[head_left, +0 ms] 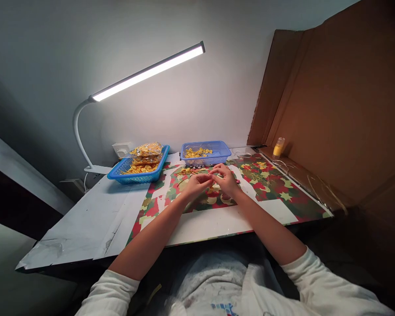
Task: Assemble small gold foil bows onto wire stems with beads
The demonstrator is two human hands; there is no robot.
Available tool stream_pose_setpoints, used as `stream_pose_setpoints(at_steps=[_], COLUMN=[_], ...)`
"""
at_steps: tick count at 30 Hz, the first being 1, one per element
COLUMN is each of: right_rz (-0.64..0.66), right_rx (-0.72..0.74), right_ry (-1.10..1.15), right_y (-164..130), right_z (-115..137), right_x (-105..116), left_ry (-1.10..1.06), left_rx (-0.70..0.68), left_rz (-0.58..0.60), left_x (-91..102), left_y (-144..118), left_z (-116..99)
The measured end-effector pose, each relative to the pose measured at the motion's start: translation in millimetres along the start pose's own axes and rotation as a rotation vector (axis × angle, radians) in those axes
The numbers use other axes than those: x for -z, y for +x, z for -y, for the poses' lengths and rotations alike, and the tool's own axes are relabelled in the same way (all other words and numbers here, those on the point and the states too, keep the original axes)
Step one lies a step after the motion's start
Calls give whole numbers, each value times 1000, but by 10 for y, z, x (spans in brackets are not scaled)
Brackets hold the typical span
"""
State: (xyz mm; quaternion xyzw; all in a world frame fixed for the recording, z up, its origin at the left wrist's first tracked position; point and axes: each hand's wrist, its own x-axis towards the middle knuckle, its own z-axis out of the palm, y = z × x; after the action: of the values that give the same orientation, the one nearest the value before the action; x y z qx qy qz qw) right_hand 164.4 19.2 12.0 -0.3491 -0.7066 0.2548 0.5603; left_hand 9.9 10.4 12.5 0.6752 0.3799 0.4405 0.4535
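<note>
Lamp-lit table (85, 219): left hand (195, 184) and right hand (225, 179) meet, fingertips pinched together on a small piece too tiny to identify. Keeping both wrists resting low should steady such fine work.

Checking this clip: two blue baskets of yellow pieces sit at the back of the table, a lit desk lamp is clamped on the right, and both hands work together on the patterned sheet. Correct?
Not quite. In the head view the desk lamp is lit but stands at the left of the table. The rest holds: two blue baskets hold yellow pieces, and the left hand and right hand meet over the patterned sheet.
</note>
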Motion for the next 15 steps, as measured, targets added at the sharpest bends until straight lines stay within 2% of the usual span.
stream_pose_setpoints(at_steps=[3,6,10,12,15], right_rz=[-20,-47,82,84,106], right_rx=[-23,-128,-314,-298,-93], right_ry=[-34,-88,-59,-41,-69], right_y=[-8,-22,-32,-33,-38], right_z=[0,-44,-134,-135,-73], right_x=[-8,-10,-3,-7,-25], left_ry=[100,97,20,29,82], left_rx=[-23,-13,27,29,20], left_rz=[-62,-168,-257,-275,-257], left_x=[-12,6,41,49,52], left_y=[1,21,41,41,29], left_z=[13,54,114,122,105])
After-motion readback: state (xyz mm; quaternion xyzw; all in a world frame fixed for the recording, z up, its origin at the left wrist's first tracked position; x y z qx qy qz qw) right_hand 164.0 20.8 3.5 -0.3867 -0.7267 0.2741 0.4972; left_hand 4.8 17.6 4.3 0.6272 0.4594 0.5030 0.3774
